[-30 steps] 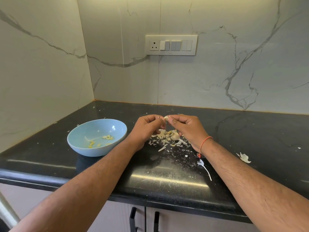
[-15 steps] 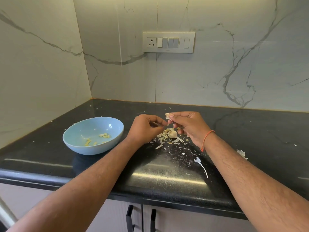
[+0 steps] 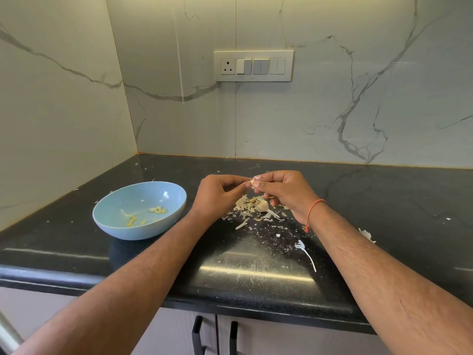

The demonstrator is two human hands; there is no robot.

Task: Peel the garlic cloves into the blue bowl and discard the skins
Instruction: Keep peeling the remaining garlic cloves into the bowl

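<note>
Head view: both hands meet above the glossy black stone desk [image 3: 256,275], just behind a heap of papery white garlic skins [image 3: 247,210]. The right hand [image 3: 286,194] pinches a small pale garlic clove [image 3: 256,181] between thumb and fingers, closed narrow around it. The left hand [image 3: 220,194] is curled, its fingertips meeting the clove's near end, apparently picking at the skin; whether it grips a flap of skin cannot be told. A partly broken garlic bulb [image 3: 261,206] lies in the heap below the hands.

The risks, as I judge them: the clove is small and slick, so a hard tug on the skin could flick it out of the pinch onto the desk or into the skins, where it would be hard to find. Loose flakes are already scattered wide across the desk, including a larger piece [image 3: 366,234] far to the right, so some could be missed at clean-up or drift into the bowl.

The shallow light blue bowl [image 3: 115,221] sits on the desk left of the hands, well apart from the skins. It holds a few yellowish peeled cloves [image 3: 157,210] and small bits, most of its floor bare.
</note>
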